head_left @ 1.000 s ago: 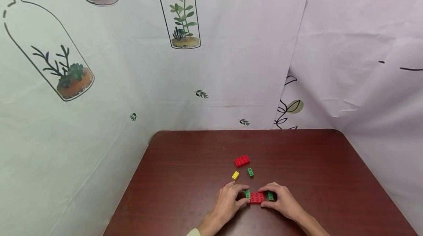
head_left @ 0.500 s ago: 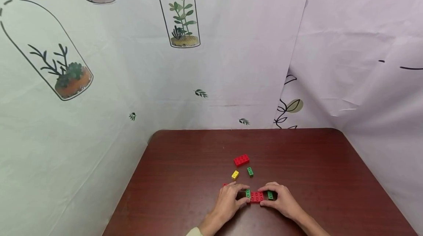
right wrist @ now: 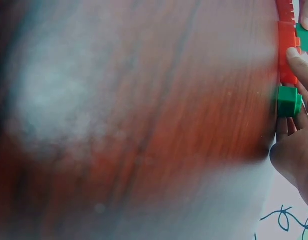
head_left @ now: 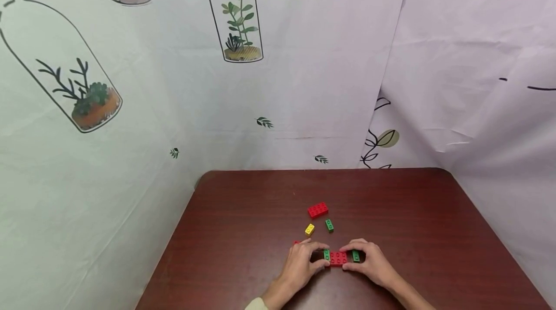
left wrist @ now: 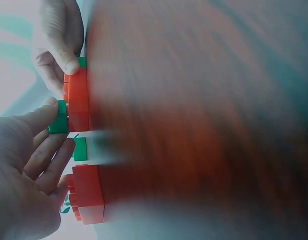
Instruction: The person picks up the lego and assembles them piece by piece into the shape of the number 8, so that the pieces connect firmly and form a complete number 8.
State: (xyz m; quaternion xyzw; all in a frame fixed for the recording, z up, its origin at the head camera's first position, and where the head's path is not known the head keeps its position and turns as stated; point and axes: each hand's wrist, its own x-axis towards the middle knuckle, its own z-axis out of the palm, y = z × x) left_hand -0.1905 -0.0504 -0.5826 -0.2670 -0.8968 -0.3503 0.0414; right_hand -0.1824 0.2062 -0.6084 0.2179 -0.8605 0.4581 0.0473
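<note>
Well in from the desk's [head_left: 243, 223] far edge, my left hand [head_left: 298, 262] pinches a green block [head_left: 326, 255], my right hand [head_left: 370, 262] a red block [head_left: 338, 259]; uneven pressure could skew them.

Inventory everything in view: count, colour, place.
Held red brick: 1, red, front
Upper green brick: 1, green, held red brick's left end
Right green brick: 1, green, front right
Partial red brick: 1, red, left
Yellow brick: 1, yellow, centre
Back green brick: 1, green, right of yellow
Far red brick: 1, red, farthest
Table: 1, brown, beneath
Printed sheeting: count unclear, white, behind
Sleeve: 1, pale, bottom
Left hand: 1, front left
Right hand: 1, front right
</note>
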